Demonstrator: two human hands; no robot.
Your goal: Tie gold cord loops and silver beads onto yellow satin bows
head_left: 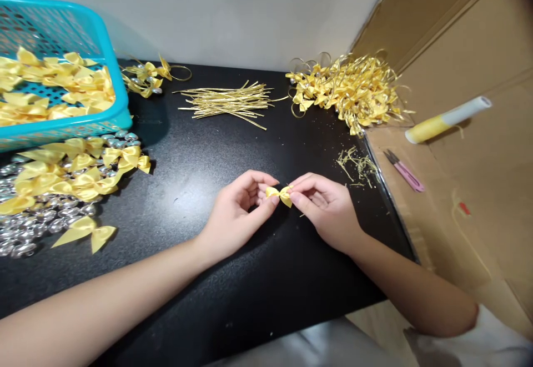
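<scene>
Between my two hands is a small yellow ribbon bow (280,194), held just above the black table (266,267). My left hand (241,206) pinches the bow's left loop between thumb and fingers. At its other side, my right hand (327,209) grips the right loop with thumb and fingertips. A short thin gold strand shows beneath the right fingers; whether it joins the bow I cannot tell. Farther back lies a bundle of gold twist ties (229,100). To the left, loose yellow bows (89,184) rest on a pile of silver beads (54,217).
A turquoise basket (119,95) with more bows stands at the back left. Finished-looking bows with gold loops (350,86) are heaped at the back right. Gold clippings (358,167) lie near the table's right edge. Pink thread snips (403,171) and a yellow-white tube (447,120) rest on cardboard.
</scene>
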